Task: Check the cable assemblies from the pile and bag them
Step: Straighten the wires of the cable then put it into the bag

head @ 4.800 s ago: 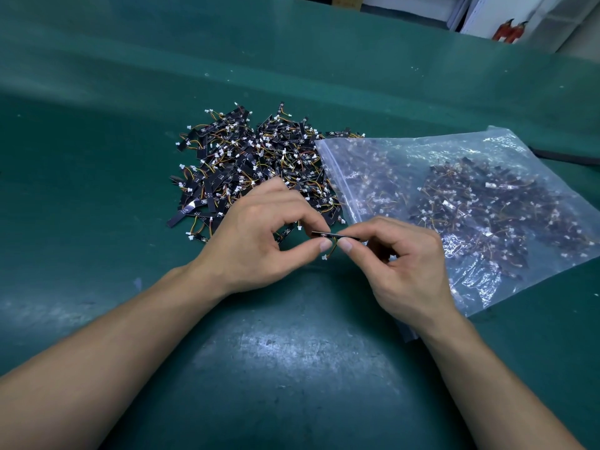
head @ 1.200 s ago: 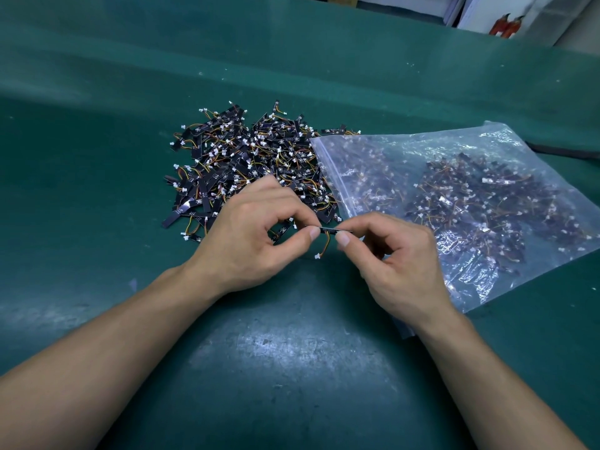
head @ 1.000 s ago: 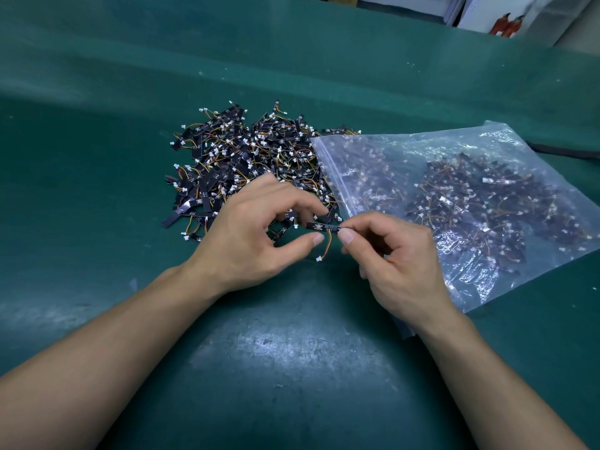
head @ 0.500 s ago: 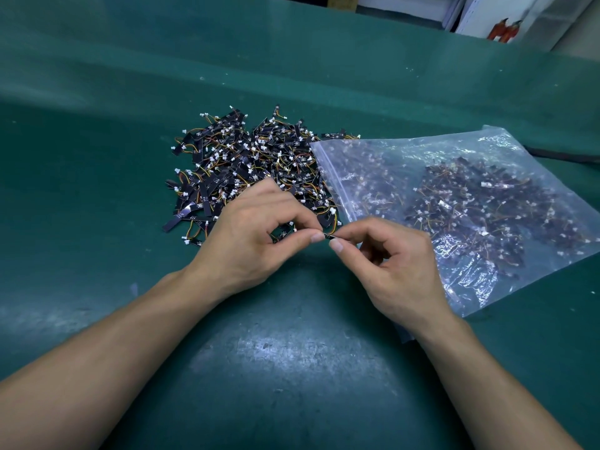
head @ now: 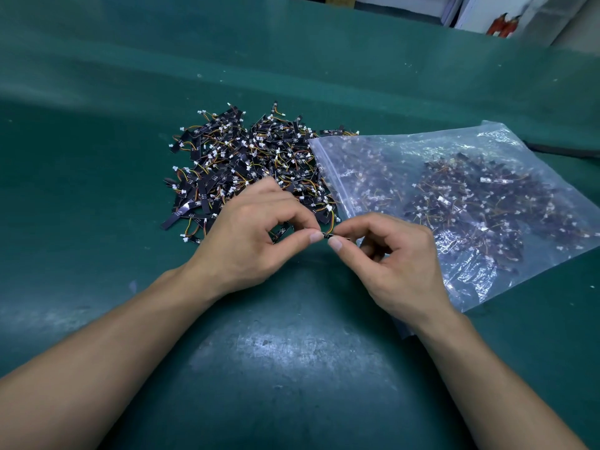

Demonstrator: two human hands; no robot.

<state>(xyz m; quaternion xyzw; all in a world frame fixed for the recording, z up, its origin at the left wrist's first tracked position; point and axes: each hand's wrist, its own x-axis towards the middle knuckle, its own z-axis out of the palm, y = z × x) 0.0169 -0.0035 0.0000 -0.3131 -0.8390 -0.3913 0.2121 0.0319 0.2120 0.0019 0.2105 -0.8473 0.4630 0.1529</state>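
Green mat (head: pixel 97 190) under us. Our left hand (head: pixel 250 241) and right hand (head: pixel 396 264) pinch one cable assembly (head: pixel 326 235) between fingertips, just before pile (head: pixel 246 164). Clear bag (head: pixel 470 203) of assemblies lies at right, touching pile.

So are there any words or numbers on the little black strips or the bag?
None can be read.
The cable assemblies in the pile carry tiny white marks, too small to read.
The clear zip bag shows no print.
The assembly pinched between left hand and right hand is mostly hidden by the fingers.
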